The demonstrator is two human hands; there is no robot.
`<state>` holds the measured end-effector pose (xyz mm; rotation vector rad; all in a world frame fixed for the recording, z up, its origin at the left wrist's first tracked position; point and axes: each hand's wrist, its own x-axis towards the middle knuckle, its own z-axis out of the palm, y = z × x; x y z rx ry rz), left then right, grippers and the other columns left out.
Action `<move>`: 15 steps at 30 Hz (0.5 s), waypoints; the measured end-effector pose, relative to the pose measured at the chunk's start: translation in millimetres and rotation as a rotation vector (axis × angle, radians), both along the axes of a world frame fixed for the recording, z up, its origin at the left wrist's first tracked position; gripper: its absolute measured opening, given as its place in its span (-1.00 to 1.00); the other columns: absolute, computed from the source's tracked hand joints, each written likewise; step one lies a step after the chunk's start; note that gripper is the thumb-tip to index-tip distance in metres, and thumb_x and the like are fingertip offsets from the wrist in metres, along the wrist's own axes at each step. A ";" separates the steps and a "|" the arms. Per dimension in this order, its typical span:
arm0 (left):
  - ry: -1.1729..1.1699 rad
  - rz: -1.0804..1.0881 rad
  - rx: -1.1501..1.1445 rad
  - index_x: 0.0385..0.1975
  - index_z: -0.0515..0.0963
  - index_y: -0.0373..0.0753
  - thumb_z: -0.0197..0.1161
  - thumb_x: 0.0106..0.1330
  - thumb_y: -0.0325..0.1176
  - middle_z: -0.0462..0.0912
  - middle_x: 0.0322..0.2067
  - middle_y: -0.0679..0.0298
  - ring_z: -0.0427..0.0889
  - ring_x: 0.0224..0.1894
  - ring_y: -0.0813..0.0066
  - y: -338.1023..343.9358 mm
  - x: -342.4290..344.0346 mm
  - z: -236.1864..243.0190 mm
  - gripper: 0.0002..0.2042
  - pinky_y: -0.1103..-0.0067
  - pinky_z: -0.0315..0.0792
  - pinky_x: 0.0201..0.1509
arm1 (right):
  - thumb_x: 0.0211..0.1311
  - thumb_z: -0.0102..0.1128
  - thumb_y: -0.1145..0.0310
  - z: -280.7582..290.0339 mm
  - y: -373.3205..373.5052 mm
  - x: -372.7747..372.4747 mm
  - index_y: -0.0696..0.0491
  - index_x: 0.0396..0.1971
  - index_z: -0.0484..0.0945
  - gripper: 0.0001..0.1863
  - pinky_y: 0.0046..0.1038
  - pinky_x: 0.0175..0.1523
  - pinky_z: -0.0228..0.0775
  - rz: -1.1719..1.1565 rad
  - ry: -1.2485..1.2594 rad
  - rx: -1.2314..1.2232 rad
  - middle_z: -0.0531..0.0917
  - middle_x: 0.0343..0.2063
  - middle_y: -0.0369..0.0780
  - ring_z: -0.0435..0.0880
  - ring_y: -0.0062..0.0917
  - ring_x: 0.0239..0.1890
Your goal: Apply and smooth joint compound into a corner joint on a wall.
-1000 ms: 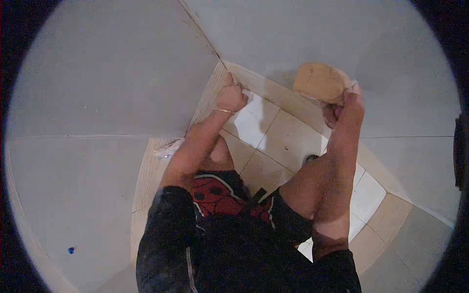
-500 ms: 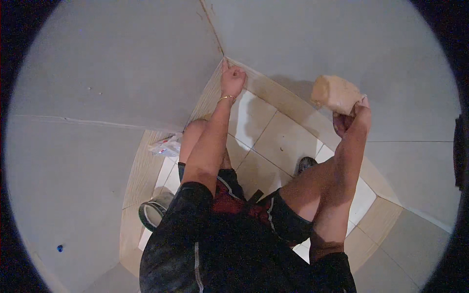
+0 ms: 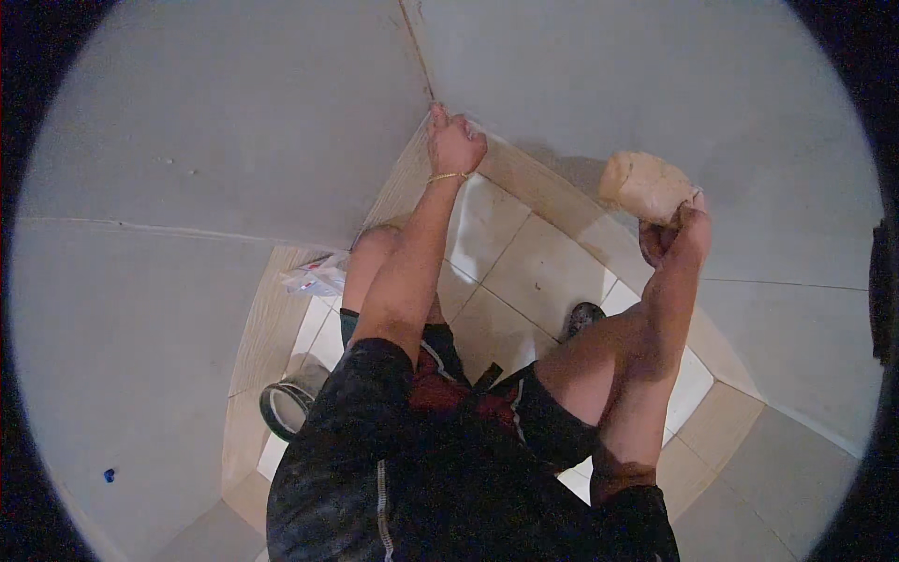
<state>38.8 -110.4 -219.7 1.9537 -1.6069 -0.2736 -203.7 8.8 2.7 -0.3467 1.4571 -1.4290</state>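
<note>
My left hand [image 3: 456,142] reaches to the wall corner, just above the wood-look baseboard [image 3: 534,173]. Its index finger is stretched out and touches the corner, the other fingers are curled, and no object shows in it. A brownish line [image 3: 417,47] runs up the corner above the fingertip. On the right, my right hand [image 3: 691,223] grips a thick, beige, sponge-like block [image 3: 644,185] by its near right edge. The block is held in front of the grey right wall, and part of that hand's fingers is hidden behind it.
A round container [image 3: 288,409] with a dark rim stands on the left by the baseboard. Near my left knee lies a clear plastic bag [image 3: 316,275]. Pale floor tiles [image 3: 515,290] lie between my legs. Grey walls [image 3: 215,112] enclose the space.
My left hand has turned slightly and shifted a little right, its index finger still at the corner. The block in my right hand has moved slightly down.
</note>
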 end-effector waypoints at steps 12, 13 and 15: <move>-0.140 -0.247 0.053 -0.36 0.56 -0.26 0.22 -0.14 -0.28 0.03 0.17 -0.36 0.31 0.04 -0.19 39.4 -21.8 -4.0 -0.69 0.21 0.25 0.10 | 0.28 -0.24 0.08 -8.9 10.1 -3.4 0.01 -0.27 0.44 -0.66 -0.60 -0.47 0.41 0.014 0.097 -0.026 0.57 -0.43 -0.30 0.55 -0.60 -0.49; -0.130 -0.159 -0.091 -0.38 0.55 -0.27 0.21 -0.13 -0.28 0.01 0.17 -0.37 0.30 0.04 -0.21 26.2 1.5 -12.1 -0.71 0.22 0.25 0.11 | 0.28 -0.24 0.08 -4.6 12.1 4.7 0.01 -0.27 0.44 -0.66 -0.60 -0.47 0.41 0.038 0.092 -0.037 0.57 -0.43 -0.30 0.55 -0.60 -0.49; -0.093 -0.087 -0.224 -0.41 0.54 -0.27 0.21 -0.13 -0.28 0.00 0.17 -0.37 0.30 0.04 -0.23 12.4 11.7 -19.5 -0.73 0.24 0.25 0.12 | 0.27 -0.23 0.07 -5.4 18.8 8.4 0.01 -0.27 0.43 -0.65 -0.64 -0.48 0.38 0.086 0.218 -0.086 0.57 -0.43 -0.30 0.55 -0.62 -0.49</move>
